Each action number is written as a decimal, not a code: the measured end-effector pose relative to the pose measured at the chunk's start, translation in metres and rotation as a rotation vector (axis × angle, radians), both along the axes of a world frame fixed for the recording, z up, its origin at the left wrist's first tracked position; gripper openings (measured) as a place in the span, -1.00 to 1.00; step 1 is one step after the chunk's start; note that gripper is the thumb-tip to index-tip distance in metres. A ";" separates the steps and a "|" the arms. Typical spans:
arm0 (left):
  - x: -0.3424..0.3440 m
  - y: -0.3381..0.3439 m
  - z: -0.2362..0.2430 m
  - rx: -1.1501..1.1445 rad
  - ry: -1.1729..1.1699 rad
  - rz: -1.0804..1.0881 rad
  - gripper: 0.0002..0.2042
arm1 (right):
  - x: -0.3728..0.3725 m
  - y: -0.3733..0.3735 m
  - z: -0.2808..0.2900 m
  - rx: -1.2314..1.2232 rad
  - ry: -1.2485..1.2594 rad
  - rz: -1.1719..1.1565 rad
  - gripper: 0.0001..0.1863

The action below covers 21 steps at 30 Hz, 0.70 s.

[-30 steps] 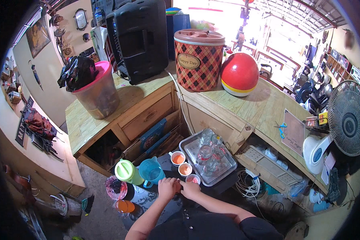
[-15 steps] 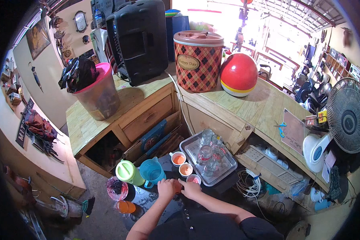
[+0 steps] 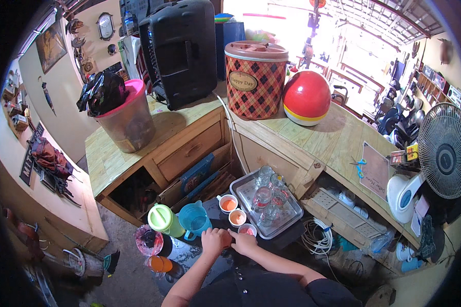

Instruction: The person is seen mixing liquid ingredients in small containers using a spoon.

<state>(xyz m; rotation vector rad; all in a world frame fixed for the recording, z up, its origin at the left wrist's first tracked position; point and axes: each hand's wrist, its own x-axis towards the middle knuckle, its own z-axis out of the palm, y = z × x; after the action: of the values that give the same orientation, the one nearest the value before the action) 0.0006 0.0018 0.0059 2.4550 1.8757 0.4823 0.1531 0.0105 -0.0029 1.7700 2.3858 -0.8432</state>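
At the front of the dark low table, my left hand (image 3: 212,240) is closed around the side of a small reddish round thing (image 3: 226,238), mostly covered by the fingers. My right hand (image 3: 246,243) meets it from the other side with fingers bent; what these fingers grip is hidden. Just beyond stand three white cups: one with orange contents (image 3: 228,204), one with paler orange (image 3: 237,218) and one with pink (image 3: 247,230). A blue translucent pitcher (image 3: 193,217) is beside a lidded green pitcher (image 3: 163,219) on the left.
Upturned glasses fill a metal tray (image 3: 287,223) on the right. A bag-like container of dark red contents (image 3: 149,240) and a glass of orange liquid (image 3: 159,264) stand at left. Wooden counters (image 3: 189,126) hold a speaker (image 3: 178,56), a plaid cooler (image 3: 255,82) and a fan (image 3: 443,148).
Both hands stay nearly in place around the reddish thing, with only a slight shift of the right fingers. The whole view has moved a little.
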 end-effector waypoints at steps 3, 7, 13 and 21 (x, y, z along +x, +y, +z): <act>-0.004 -0.003 -0.006 -0.023 0.079 0.110 -0.86 | -0.001 -0.002 0.001 0.014 0.031 0.002 -0.29; -0.005 0.001 -0.007 -0.033 -0.168 0.092 -0.85 | -0.001 -0.001 0.000 0.030 0.004 0.009 -0.29; 0.000 -0.002 -0.001 -0.152 -0.077 0.105 -0.88 | -0.002 -0.001 0.003 -0.001 0.002 0.005 -0.29; -0.004 -0.004 -0.006 -0.108 0.038 0.187 -0.87 | -0.002 -0.003 -0.003 0.065 0.045 0.009 -0.28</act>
<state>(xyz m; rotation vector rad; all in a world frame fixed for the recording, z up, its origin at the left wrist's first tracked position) -0.0034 -0.0020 0.0004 2.2496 2.0980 0.3311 0.1509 0.0071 -0.0056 1.7808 2.4744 -0.8230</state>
